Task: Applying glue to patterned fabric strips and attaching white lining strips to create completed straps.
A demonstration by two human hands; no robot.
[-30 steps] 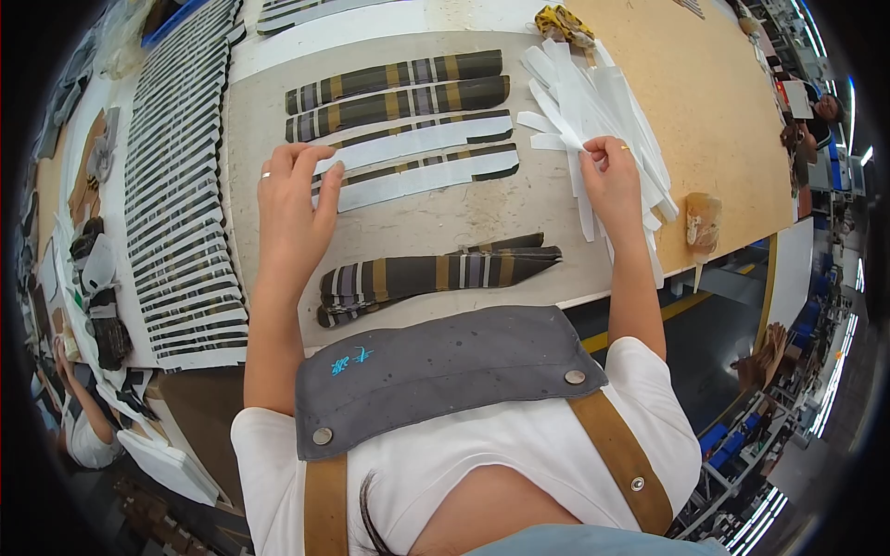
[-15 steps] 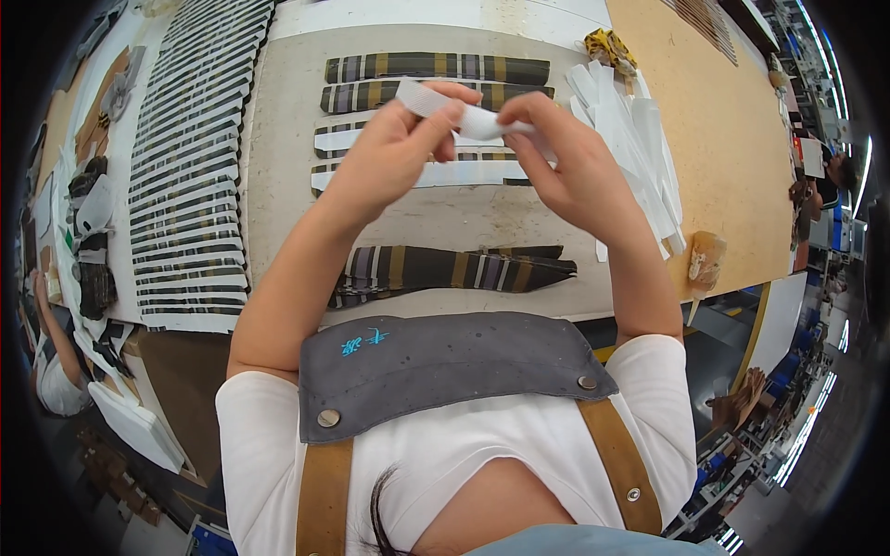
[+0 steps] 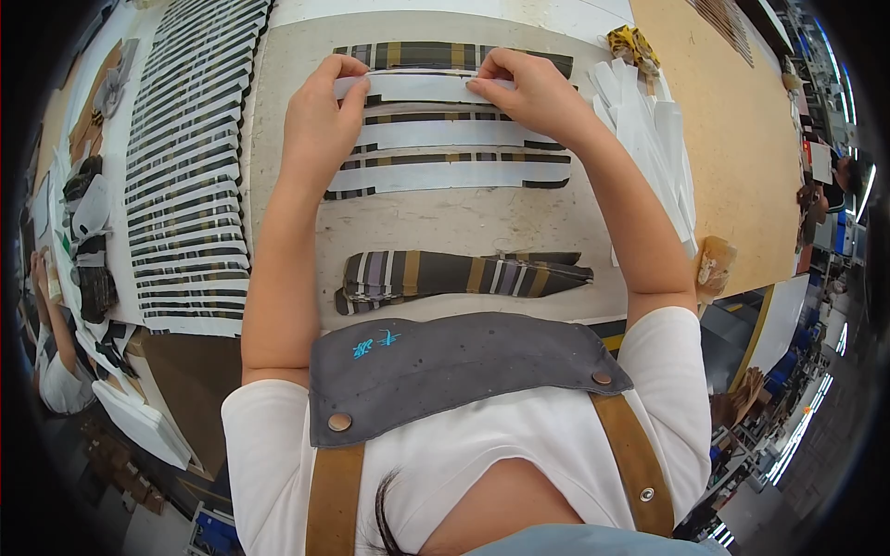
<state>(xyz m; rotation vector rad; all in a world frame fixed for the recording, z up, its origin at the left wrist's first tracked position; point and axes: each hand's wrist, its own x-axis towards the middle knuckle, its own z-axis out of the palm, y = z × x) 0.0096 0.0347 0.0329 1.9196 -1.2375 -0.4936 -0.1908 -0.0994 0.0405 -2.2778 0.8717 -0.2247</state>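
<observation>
1. The left hand (image 3: pixel 318 125) pinches the left end of a long white strip of stiff lining fabric (image 3: pixel 413 88), thumb and fingers (image 3: pixel 345 67) closed on its edge.
2. The right hand (image 3: pixel 530 93) pinches the same strip further right, its fingers (image 3: pixel 491 65) pressed together on the strip's upper edge.
3. The strip lies stretched flat between the two sets of fingers, over a dark striped fabric band with olive and grey bars (image 3: pixel 436 54) on the pale worn surface (image 3: pixel 445 218).
4. Just below the fingers, nearer the person, lie two more striped bands, each already covered by a white strip (image 3: pixel 445 134) (image 3: pixel 445 174).
5. Further below, well apart from the fingers, a pile of folded striped fabric pieces (image 3: pixel 459 275) rests near the surface's front edge.
6. To the right of the right fingers, a loose heap of white strips (image 3: pixel 649 139) fans out, with a small yellow and black patterned object (image 3: pixel 632 44) above it.
7. To the left of the left fingers, a long stack of striped pieces with white edging (image 3: pixel 190 167) runs along the surface's side.
8. At the far left edge, another person's arm (image 3: pixel 51 306) shows.
</observation>
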